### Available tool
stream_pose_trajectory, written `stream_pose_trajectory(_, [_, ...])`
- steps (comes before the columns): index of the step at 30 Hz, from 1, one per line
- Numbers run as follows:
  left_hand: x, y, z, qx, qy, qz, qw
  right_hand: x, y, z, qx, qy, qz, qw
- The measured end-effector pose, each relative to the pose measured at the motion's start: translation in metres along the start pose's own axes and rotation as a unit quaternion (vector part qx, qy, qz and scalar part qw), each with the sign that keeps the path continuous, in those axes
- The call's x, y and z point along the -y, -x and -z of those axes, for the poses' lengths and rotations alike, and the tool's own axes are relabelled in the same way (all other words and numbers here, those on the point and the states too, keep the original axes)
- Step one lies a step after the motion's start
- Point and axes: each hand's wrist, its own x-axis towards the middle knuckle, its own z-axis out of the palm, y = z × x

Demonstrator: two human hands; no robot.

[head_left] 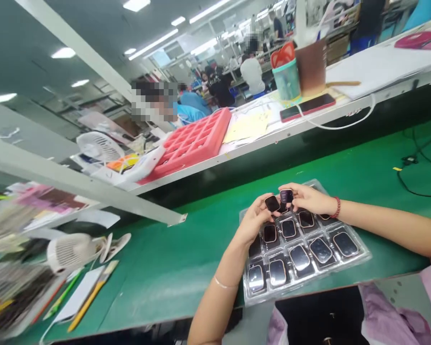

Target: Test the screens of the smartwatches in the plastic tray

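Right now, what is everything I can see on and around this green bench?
clear tray: one, see-through plastic, on the green bench
watch faces: about a dozen, dark and glossy, in the tray's pockets
red grid tray: one, on the white shelf behind
phone: one, dark with a red edge, same shelf
cup: one, teal, beside the phone
small fan: one, white, bench left
left hand: fingers hold one dark watch face
right hand: fingers hold another watch face

glossy dark watch faces [300, 257], clear plastic tray [362, 258] (shiny), matt green mat [187, 258]
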Motion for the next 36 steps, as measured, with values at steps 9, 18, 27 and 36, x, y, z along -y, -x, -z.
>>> stream_pose_trajectory(9, [-0.004,-0.014,-0.009,-0.028,-0.020,0.015,0.999,0.009,0.001,0.007,-0.056,0.022,0.000,0.998])
stream_pose_trajectory(18, [0.004,-0.001,-0.003,-0.024,-0.052,-0.047,0.997,0.014,0.005,0.003,-0.029,0.070,-0.020,0.997])
stream_pose_trajectory(27, [0.008,0.000,-0.003,-0.023,-0.094,-0.041,0.994,0.014,0.009,0.000,-0.006,0.165,0.021,0.986])
stream_pose_trajectory(36, [0.012,-0.002,0.000,0.004,-0.100,-0.040,0.994,0.017,0.011,-0.004,-0.006,0.182,0.018,0.983])
